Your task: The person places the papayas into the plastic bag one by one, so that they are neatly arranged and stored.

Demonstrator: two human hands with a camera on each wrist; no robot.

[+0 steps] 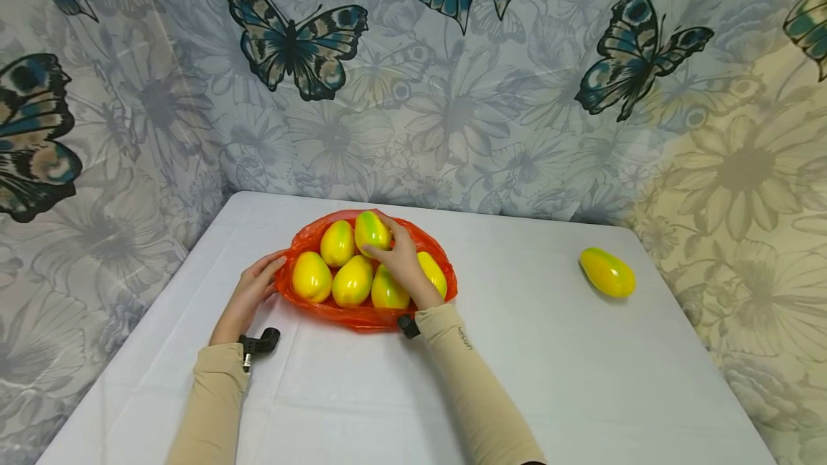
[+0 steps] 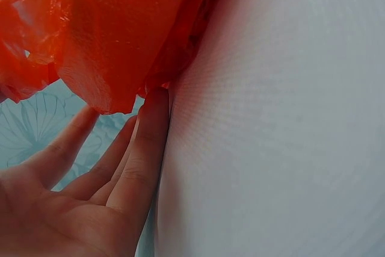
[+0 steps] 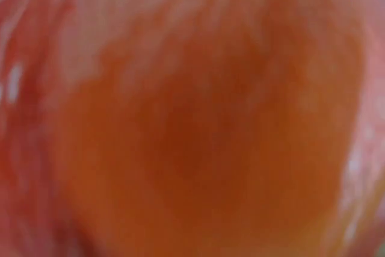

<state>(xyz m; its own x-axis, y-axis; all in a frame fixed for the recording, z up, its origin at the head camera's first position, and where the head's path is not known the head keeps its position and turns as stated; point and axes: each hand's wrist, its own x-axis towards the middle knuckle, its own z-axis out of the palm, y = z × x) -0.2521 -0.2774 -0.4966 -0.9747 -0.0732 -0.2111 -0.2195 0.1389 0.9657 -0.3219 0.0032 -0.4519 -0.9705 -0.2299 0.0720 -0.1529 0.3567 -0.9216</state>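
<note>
An orange-red plastic bag (image 1: 362,316) lies open on the white table (image 1: 549,364) with several yellow-green mangoes in it. My right hand (image 1: 390,244) reaches over the bag and grips the rearmost mango (image 1: 370,229), fingers curled round it. My left hand (image 1: 270,277) rests at the bag's left edge. In the left wrist view its straight fingers (image 2: 141,148) touch the crumpled bag (image 2: 108,28) where it meets the tablecloth. The right wrist view is filled by a blurred orange surface, too close to make out.
One more yellow-green mango (image 1: 607,273) lies alone near the table's right edge. A butterfly-and-flower curtain (image 1: 452,92) hangs behind and on both sides of the table. White tablecloth stretches in front of the bag.
</note>
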